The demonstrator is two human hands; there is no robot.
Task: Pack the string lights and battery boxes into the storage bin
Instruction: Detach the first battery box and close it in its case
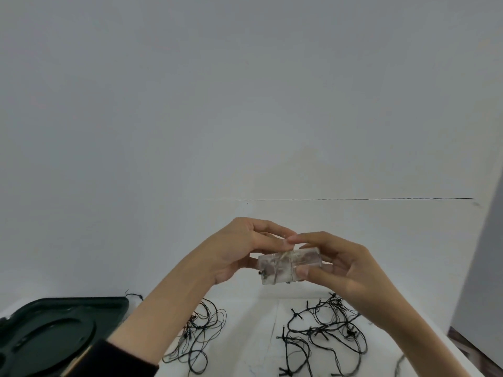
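Note:
Both hands hold a clear plastic battery box [283, 266] above the table, with thin clear wire wound around its middle. My left hand [239, 248] grips its left end from behind. My right hand [337, 265] pinches its right side, thumb below and fingers on top at the wire wrap. Two tangles of dark string lights lie on the white table below: one [200, 336] under my left forearm, another [324, 333] under my right wrist. The storage bin itself is not in view.
A dark green plastic lid [51, 330] with moulded recesses lies flat at the lower left. The white table [255, 317] meets a plain wall behind. A grey panel [481, 268] stands along the right edge.

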